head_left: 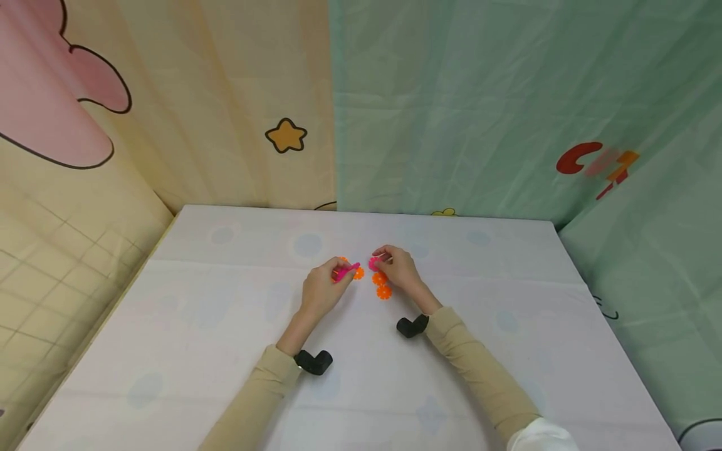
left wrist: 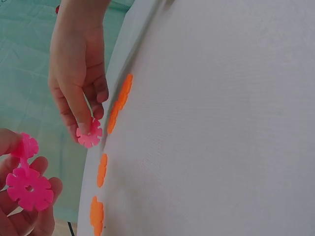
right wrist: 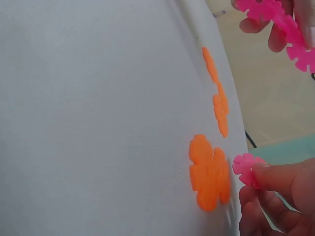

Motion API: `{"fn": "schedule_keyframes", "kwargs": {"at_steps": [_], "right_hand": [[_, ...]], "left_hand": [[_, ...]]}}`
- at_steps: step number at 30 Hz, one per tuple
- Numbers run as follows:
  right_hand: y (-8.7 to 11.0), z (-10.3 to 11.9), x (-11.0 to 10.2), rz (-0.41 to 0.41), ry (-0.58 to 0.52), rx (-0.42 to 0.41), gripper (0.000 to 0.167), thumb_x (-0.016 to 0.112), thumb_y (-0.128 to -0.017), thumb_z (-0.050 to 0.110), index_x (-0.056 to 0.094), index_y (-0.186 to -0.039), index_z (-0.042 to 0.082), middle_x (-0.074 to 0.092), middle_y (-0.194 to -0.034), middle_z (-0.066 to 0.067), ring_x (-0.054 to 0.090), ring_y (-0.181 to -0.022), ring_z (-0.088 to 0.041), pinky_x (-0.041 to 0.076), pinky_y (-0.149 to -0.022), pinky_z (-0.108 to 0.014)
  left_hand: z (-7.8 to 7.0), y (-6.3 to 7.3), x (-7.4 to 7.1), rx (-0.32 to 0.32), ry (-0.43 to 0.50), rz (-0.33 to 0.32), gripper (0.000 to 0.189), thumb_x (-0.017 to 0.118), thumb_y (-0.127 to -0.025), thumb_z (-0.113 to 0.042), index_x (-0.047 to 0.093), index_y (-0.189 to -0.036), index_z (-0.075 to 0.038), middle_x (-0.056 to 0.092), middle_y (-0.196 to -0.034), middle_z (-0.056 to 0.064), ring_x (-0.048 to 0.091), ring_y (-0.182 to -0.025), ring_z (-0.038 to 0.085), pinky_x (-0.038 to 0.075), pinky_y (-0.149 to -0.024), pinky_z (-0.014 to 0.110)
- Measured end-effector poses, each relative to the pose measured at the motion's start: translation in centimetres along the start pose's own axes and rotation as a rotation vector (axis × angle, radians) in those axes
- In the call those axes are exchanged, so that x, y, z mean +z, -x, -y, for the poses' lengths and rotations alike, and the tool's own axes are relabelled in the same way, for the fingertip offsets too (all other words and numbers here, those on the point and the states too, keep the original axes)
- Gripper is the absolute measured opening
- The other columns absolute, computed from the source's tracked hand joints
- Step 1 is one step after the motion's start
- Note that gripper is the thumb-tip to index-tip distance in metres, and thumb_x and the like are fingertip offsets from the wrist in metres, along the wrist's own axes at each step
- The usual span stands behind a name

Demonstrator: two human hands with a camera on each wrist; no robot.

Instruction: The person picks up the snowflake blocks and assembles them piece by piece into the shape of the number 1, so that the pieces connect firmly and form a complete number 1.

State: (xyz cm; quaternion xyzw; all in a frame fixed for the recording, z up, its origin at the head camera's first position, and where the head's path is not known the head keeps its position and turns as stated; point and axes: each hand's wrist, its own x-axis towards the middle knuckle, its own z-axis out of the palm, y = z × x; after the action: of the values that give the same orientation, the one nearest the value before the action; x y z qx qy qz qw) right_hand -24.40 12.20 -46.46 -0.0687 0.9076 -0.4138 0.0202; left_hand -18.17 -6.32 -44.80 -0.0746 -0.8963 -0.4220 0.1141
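Observation:
My left hand (head_left: 321, 291) holds a few pink notched snowflake discs (left wrist: 29, 191) slotted together, pinched by thumb and fingers; in the right wrist view this joined pink piece (right wrist: 284, 22) appears at the top right. To its right, my right hand (head_left: 402, 269) pinches a single pink snowflake disc (right wrist: 243, 166) between thumb and fingertips. That disc (left wrist: 89, 134) is apart from the joined piece. Orange snowflake discs (head_left: 384, 292) lie flat on the table below the right hand. More orange discs (left wrist: 97, 215) lie near the left hand, partly hidden by it in the head view.
A white table (head_left: 225, 338) with faint printed spots lies under both arms. Behind it hang a yellow curtain (head_left: 237, 100) and a green curtain (head_left: 496, 100). Each wrist carries a black camera mount (head_left: 314, 362).

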Motion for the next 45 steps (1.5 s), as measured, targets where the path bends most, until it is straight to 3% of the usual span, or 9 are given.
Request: {"fn": "schedule_keyframes", "kwargs": {"at_steps": [10, 18, 25, 33, 45], "right_hand": [[1.1, 0.9, -0.9, -0.029, -0.056, 0.024, 0.020, 0.063, -0.093, 0.017, 0.068, -0.110, 0.007, 0.065, -0.094, -0.010, 0.059, -0.081, -0.021, 0.051, -0.068, -0.022], [2.3, 1.8, -1.7, -0.093, -0.148, -0.038, 0.018, 0.060, -0.093, 0.015, 0.066, -0.108, 0.006, 0.062, -0.081, -0.011, 0.063, -0.072, -0.028, 0.048, -0.059, -0.020], [3.1, 2.5, -2.4, -0.126, -0.180, -0.092, 0.019, 0.062, -0.093, 0.016, 0.067, -0.108, 0.006, 0.061, -0.074, -0.010, 0.061, -0.065, -0.020, 0.048, -0.056, -0.019], [3.6, 3.0, -2.2, -0.125, -0.266, -0.126, 0.019, 0.064, -0.092, 0.015, 0.068, -0.108, 0.005, 0.064, -0.075, -0.016, 0.064, -0.072, -0.039, 0.049, -0.057, -0.018], [3.8, 3.3, -1.5, -0.125, -0.283, -0.130, 0.021, 0.066, -0.091, 0.017, 0.069, -0.108, 0.005, 0.065, -0.074, -0.017, 0.064, -0.071, -0.040, 0.045, -0.052, -0.018]], "left_hand": [[-0.1, 0.2, 0.1, 0.010, 0.001, 0.000, 0.020, 0.066, -0.091, -0.026, 0.068, -0.101, -0.009, 0.071, -0.082, 0.005, 0.059, -0.066, 0.016, 0.044, -0.056, 0.025], [-0.1, 0.2, 0.3, 0.011, 0.016, 0.010, 0.021, 0.066, -0.091, -0.027, 0.068, -0.100, -0.007, 0.072, -0.081, 0.004, 0.061, -0.067, 0.015, 0.045, -0.054, 0.022], [-0.1, 0.3, 0.4, 0.021, 0.034, 0.005, 0.020, 0.066, -0.091, -0.026, 0.066, -0.095, -0.006, 0.072, -0.080, 0.006, 0.062, -0.065, 0.017, 0.046, -0.053, 0.022], [-0.2, 0.3, 0.5, 0.006, 0.069, 0.029, 0.018, 0.064, -0.092, -0.026, 0.063, -0.093, -0.008, 0.074, -0.086, 0.005, 0.068, -0.075, 0.021, 0.052, -0.060, 0.027], [-0.3, 0.3, 0.8, 0.025, 0.073, 0.047, 0.015, 0.065, -0.092, -0.025, 0.063, -0.092, -0.010, 0.072, -0.079, 0.004, 0.064, -0.069, 0.015, 0.048, -0.062, 0.026]]}}
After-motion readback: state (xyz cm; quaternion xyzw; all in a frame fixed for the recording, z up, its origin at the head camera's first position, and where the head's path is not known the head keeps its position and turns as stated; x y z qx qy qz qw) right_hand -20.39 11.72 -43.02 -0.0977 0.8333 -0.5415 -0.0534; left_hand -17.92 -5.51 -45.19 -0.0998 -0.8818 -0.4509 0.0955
